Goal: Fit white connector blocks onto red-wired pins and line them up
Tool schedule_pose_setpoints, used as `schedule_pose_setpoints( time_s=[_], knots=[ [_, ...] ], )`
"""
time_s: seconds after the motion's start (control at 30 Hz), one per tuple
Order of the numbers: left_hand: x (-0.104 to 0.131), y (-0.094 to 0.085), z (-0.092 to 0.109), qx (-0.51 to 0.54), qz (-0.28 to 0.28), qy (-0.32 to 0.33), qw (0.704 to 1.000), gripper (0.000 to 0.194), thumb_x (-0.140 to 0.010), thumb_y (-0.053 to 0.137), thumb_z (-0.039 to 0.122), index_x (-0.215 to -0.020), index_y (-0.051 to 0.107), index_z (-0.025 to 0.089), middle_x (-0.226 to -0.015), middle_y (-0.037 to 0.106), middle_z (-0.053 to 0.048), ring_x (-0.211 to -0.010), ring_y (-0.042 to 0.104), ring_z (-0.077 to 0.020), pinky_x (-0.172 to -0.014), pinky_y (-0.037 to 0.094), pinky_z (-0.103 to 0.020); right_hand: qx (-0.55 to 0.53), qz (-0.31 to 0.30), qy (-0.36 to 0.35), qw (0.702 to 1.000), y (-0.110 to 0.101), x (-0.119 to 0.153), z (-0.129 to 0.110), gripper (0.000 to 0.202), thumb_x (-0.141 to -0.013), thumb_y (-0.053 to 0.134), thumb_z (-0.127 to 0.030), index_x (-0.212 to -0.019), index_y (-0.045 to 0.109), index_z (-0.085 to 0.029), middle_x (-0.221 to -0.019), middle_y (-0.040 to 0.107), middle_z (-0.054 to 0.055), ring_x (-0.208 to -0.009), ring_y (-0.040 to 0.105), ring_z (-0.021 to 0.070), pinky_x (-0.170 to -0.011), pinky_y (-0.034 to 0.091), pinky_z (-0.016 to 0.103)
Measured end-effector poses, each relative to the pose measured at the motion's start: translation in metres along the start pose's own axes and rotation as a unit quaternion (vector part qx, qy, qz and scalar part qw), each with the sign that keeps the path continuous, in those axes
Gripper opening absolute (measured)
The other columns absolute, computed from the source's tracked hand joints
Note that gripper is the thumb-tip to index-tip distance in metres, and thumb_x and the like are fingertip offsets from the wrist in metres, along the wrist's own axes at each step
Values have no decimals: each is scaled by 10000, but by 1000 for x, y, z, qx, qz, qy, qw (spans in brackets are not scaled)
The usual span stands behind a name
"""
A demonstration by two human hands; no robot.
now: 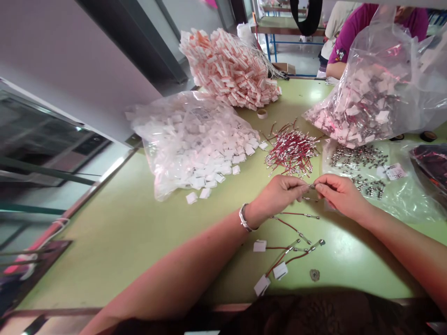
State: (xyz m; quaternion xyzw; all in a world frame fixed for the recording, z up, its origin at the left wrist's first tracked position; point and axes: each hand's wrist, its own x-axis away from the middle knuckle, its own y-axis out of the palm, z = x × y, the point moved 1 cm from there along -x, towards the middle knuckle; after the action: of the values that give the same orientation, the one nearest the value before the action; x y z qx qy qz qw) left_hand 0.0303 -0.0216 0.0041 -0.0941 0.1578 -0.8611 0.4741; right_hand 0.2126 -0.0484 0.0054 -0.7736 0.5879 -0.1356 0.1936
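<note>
My left hand (284, 193) and my right hand (337, 193) meet over the table, thumb and finger of each pinched together. Between their fingertips is a small metal part (311, 186), mostly covered, so its exact kind is unclear. Just behind the hands lies a pile of short red wires (293, 151) with metal terminals. Nearer to me, a red wire (296, 214) with a metal end rests on the table. Below it are several more wires, some joined to a white plastic housing (260, 245). Small metal parts (370, 187) are scattered on a clear plastic bag right of my right hand.
A clear bag of white housings (209, 139) spills onto the green table (139, 251) at left. Behind it is a heap of orange-and-white pieces (230, 70). Another full clear bag (370, 93) stands at right. A person in a purple sleeve (349, 37) sits across. A tape roll (261, 113) lies mid-table.
</note>
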Motion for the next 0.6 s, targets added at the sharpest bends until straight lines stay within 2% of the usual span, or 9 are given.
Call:
schedule_pose_setpoints(
  time_s=[0.27, 0.47, 0.53, 0.6],
  knots=[
    [1, -2, 4, -20, -2, -5, 1000, 225, -835, 541, 275, -705, 675, 150, -548, 588, 22, -509, 489, -64, -492, 404, -176, 11, 15, 11, 1000, 0, 0, 0, 184, -853, 512, -314, -728, 586, -200, -602, 576, -34, -546, 496, 94, -548, 395, 243],
    [-1, -1, 2, -35, -1, -17, 999, 226, -841, 536, 272, -717, 682, 152, -541, 587, 27, -499, 493, -65, -484, 400, -172, 36, 18, -9, 999, 1, -1, -2, 178, -855, 505, -308, -741, 591, -203, -605, 579, -34, -562, 502, 99, -560, 389, 243],
    [0, 0, -1, -74, 10, 7, 997, 236, -855, 526, 280, -735, 688, 158, -568, 614, 18, -512, 511, -74, -492, 407, -180, 67, 21, -19, 997, 0, -1, -3, 173, -848, 510, -300, -730, 591, -203, -606, 584, -31, -568, 502, 102, -567, 387, 246],
    [4, 2, -6, -152, 28, 74, 985, 244, -878, 510, 290, -778, 698, 172, -637, 657, 2, -569, 551, -91, -543, 431, -200, 93, 4, -15, 996, 0, 1, -4, 175, -839, 516, -291, -710, 590, -199, -591, 581, -28, -552, 493, 103, -551, 378, 246]
  ],
)
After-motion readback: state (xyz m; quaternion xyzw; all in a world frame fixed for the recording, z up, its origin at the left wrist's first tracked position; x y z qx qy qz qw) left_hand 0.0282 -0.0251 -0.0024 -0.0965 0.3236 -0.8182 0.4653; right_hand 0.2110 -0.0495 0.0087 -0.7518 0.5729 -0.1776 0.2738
